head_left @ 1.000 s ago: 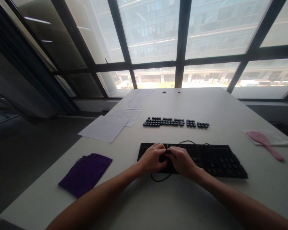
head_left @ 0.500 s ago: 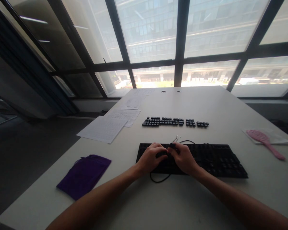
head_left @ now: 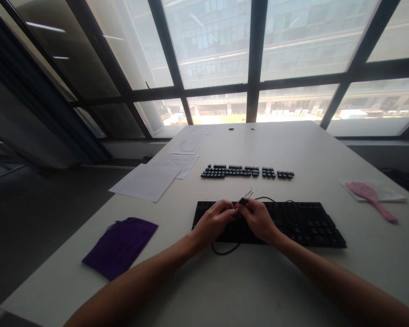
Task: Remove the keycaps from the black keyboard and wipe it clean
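Observation:
A black keyboard (head_left: 306,227) lies flat on the white table, and both my hands meet above its left half. My right hand (head_left: 259,220) is closed on a keycap puller (head_left: 251,192), whose thin wire prongs stick up past the fingers. A small black piece (head_left: 243,200) shows at its fingertips; whether it is the puller's handle or a keycap I cannot tell. My left hand (head_left: 215,220) is closed, thumb and fingers pinched together against the right fingertips. What it holds, if anything, is hidden. Beyond the keyboard, removed black keycaps (head_left: 230,171) stand in grouped rows.
To the left lie a purple cloth pouch (head_left: 120,247) and several written paper sheets (head_left: 146,181). A pink hairbrush (head_left: 370,195) rests on a clear plastic bag (head_left: 393,196) at the right. The keyboard's cable (head_left: 225,252) loops out at its front edge. Windows stand behind the table.
My left fingers have drawn closer together near the right fingertips. The black piece there shows slightly higher and more plainly. The whole view has shifted a little.

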`<state>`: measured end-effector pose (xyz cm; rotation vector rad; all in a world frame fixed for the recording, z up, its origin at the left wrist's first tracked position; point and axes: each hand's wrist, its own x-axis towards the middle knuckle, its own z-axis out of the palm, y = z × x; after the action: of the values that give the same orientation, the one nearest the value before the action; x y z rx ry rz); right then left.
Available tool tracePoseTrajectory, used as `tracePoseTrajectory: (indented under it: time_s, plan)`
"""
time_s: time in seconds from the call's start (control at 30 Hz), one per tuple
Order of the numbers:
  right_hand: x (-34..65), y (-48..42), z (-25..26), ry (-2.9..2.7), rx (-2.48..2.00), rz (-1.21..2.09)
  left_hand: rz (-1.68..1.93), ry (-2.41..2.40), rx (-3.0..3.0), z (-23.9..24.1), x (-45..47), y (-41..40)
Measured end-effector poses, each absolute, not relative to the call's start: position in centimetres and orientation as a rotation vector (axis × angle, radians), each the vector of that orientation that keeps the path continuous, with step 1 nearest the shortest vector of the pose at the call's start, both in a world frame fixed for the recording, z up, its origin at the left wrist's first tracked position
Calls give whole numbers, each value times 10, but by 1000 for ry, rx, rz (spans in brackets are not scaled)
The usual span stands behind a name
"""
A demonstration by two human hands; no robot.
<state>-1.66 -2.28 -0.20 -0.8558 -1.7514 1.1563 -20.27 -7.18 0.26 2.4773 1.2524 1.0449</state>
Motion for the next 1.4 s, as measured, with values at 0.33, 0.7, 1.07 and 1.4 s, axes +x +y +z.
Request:
tracePoseTrajectory:
  time_s: [0.33, 0.7, 1.07, 1.4]
  plan:
    - [-17, -20, 0, -1724, -964, 1102, 1133, 1239, 2169, 19, -207, -60]
    - [-18, -20, -2, -1653, -1017, 1024, 1054, 1312, 2238, 26, -210, -60]
    - [-17, -18, -3, -1639, -1030, 1064, 712, 1063, 2201, 25, -199, -69]
    - [-19, -22, -6, -1660, -891, 1117, 1063, 1115, 1138, 23, -215, -51]
